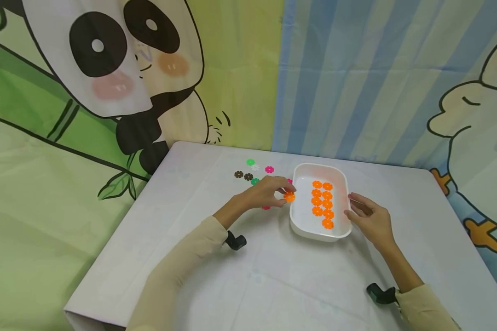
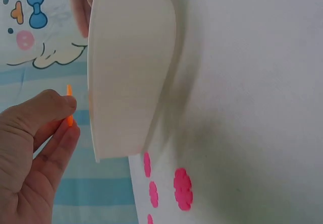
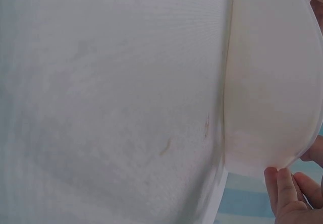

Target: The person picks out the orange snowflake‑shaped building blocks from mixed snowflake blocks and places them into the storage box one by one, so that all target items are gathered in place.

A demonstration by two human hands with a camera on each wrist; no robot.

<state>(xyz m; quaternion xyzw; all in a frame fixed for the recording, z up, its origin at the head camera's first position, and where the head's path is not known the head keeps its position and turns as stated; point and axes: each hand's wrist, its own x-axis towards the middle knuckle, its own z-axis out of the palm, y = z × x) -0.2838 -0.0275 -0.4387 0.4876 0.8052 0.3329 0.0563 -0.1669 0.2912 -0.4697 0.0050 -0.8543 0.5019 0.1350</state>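
Between the thumb and fingers of my left hand (image 1: 265, 192) an orange flower-shaped plastic disc (image 1: 289, 197) is pinched, level with the left rim of a white plastic tray (image 1: 316, 235). In the left wrist view the disc (image 2: 70, 114) stands edge-on, just apart from the tray's wall (image 2: 126, 72). Several matching orange discs (image 1: 327, 195) lie flat inside the tray in two columns. My right hand (image 1: 372, 223) grips the tray's right rim, thumb at the edge and fingertips (image 3: 284, 176) against the outer wall.
Left of the tray, loose discs lie on the white table (image 1: 273, 285): green (image 1: 250, 162), brown (image 1: 239, 174), pink (image 1: 269, 169) and a whitish one (image 1: 255, 168). My left hand partly covers this group. A printed curtain (image 1: 356, 82) hangs behind the table's back edge.
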